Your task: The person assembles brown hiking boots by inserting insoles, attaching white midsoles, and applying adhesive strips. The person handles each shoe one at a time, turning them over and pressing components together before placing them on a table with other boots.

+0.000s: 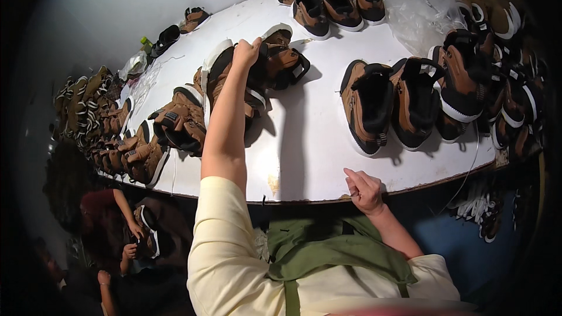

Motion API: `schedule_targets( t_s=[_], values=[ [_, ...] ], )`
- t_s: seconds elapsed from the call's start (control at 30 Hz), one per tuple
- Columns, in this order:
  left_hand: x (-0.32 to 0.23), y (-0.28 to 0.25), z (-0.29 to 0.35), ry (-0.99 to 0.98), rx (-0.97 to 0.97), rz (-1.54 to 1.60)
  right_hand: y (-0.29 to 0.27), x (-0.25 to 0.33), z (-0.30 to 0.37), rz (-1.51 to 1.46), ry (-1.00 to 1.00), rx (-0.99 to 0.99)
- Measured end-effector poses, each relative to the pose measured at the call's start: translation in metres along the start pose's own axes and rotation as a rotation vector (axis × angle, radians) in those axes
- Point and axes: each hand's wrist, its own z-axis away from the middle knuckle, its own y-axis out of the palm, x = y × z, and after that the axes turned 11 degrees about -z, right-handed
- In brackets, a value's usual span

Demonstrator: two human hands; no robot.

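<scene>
My left arm stretches over the white table, and my left hand [246,54] is closed on a brown and black shoe [283,65] tilted with its white sole edge upward. Another brown shoe [215,73] stands on edge just left of my wrist, partly hidden by my forearm. My right hand [366,192] is at the table's front edge, its index finger partly extended and the others curled. A small dark bit shows at those fingers, too small to name. Nearest to it on the table are upright brown shoes with black linings, one a brown shoe [367,105].
More shoes [336,6] stand in rows at the back. Beside them lies a clear plastic bag [422,9]. Shoes crowd the right end [515,90] and left end [132,155] of the table [319,117]. A seated person [108,216] at lower left handles a shoe.
</scene>
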Motion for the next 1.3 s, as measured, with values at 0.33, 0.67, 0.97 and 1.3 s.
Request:
schedule_targets(
  t_s=[0.33, 0.67, 0.97, 1.3],
  values=[
    [-0.026, -0.016, 0.052, 0.075, 0.025, 0.588, -0.004, -0.002, 0.0, 0.057, 0.01, -0.071],
    [0.018, -0.067, 0.318, -0.229, -0.029, 1.847, 0.015, -0.002, -0.049, -0.761, 0.983, -0.162],
    [0.052, -0.05, 0.396, -0.39, 0.158, 2.047, 0.067, 0.021, -0.072, -1.196, 0.886, 0.07],
    [0.073, -0.055, 0.415, -0.445, 0.401, 1.931, 0.08, 0.046, -0.093, -1.286, 1.0, 0.181]
  ],
)
